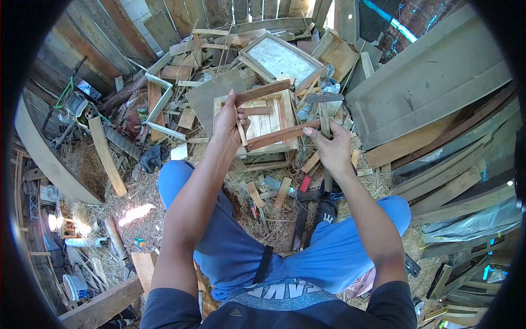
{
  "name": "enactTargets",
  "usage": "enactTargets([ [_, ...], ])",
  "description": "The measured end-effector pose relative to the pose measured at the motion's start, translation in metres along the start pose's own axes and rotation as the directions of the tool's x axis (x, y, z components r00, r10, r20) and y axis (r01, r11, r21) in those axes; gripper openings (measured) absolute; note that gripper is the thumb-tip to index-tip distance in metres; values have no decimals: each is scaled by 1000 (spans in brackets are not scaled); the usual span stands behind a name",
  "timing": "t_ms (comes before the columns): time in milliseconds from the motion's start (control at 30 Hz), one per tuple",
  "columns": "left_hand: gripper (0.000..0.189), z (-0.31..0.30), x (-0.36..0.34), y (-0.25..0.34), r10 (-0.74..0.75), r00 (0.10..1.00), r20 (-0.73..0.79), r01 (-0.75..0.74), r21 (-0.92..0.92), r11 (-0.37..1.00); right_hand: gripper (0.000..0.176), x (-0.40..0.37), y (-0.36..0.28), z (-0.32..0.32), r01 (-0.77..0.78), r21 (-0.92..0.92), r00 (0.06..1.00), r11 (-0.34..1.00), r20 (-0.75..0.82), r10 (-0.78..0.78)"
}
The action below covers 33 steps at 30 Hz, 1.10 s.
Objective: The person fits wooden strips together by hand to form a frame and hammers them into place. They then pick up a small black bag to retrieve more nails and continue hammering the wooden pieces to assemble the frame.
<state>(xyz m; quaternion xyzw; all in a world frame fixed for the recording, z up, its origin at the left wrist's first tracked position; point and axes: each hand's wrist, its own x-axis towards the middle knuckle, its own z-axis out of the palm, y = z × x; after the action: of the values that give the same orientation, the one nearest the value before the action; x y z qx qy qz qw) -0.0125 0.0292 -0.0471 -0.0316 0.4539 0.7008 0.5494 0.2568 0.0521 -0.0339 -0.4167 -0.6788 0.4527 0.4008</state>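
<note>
A three-sided wooden frame (282,135) of reddish-brown strips is held up in front of me. My left hand (226,122) is closed around its short crosspiece, near the upper long strip (263,92). A shorter wooden stub (257,111) sticks out to the right from the left fingers. At the far end of the lower strip, my right hand (333,147) pinches the wood between thumb and fingers. Close to the right fingers stands a narrow upright wooden bar (325,122); whether the hand touches it cannot be told. Below the frame is a pale wooden box-like stand (293,143).
Scrap wood and a white-panelled frame (282,57) are heaped behind the stand. A large grey panel (427,82) leans on the right, above stacked boards (449,186). A curved board (52,153) is at left. Small wood blocks (282,192) lie on the shavings-strewn ground.
</note>
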Motion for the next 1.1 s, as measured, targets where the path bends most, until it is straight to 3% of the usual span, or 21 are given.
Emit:
enactTargets([
  [100,33,0,0,1,6,1000,5,-6,-1,1000,28,-1,-2,1,2,-15,1000,1000,3,-2],
  [167,33,-2,5,4,-95,995,27,96,-22,995,29,-3,-7,3,-26,21,1000,999,-7,26],
  [233,32,-3,11,1,-99,993,58,98,9,995,29,-3,-7,3,-52,56,999,997,-14,52],
  [300,33,1,10,-2,-105,990,92,101,43,994,28,-2,-1,1,-192,135,981,972,23,191],
  [333,38,8,0,-4,-2,995,100,-18,201,979,28,-3,-6,-1,-191,134,982,972,20,190],
  [367,46,14,-10,-5,99,987,124,-137,351,926,27,-4,-13,-4,-275,279,961,920,55,271],
  [400,46,21,-25,-3,100,987,125,-138,352,926,26,-4,-18,-6,-353,414,934,839,102,342],
  [500,58,30,-46,3,121,969,214,-244,765,597,26,0,-21,-11,-374,521,915,767,72,397],
  [533,58,25,-40,2,122,968,218,-247,764,596,26,1,-19,-14,-371,521,916,769,70,395],
  [600,64,19,-29,-3,302,869,392,-457,870,184,26,4,-15,-20,-356,634,908,687,60,415],
  [633,68,15,-28,-10,419,783,459,-526,849,53,26,6,-15,-22,-353,634,909,688,58,413],
  [767,62,17,-41,-5,301,804,514,-511,855,-96,29,8,-13,-26,-349,730,889,588,60,453],
  [833,51,10,-30,-10,413,510,754,-751,625,-214,30,8,-8,-27,-350,743,888,571,70,454],
  [867,51,8,-24,-12,413,509,755,-752,623,-213,30,8,-6,-28,-358,759,882,544,82,465],
  [933,41,11,-25,-12,463,308,831,-883,431,-185,30,8,-7,-28,-365,773,875,518,95,475],
  [967,41,10,-26,-11,464,308,831,-883,431,-185,30,7,-8,-28,-365,773,874,518,92,478],
  [1033,34,13,-38,-9,374,466,802,-883,445,146,30,6,-13,-27,-366,773,872,519,91,480],
  [1100,34,13,-39,-12,387,443,809,-897,402,185,31,6,-17,-27,-361,770,879,526,93,468],
])
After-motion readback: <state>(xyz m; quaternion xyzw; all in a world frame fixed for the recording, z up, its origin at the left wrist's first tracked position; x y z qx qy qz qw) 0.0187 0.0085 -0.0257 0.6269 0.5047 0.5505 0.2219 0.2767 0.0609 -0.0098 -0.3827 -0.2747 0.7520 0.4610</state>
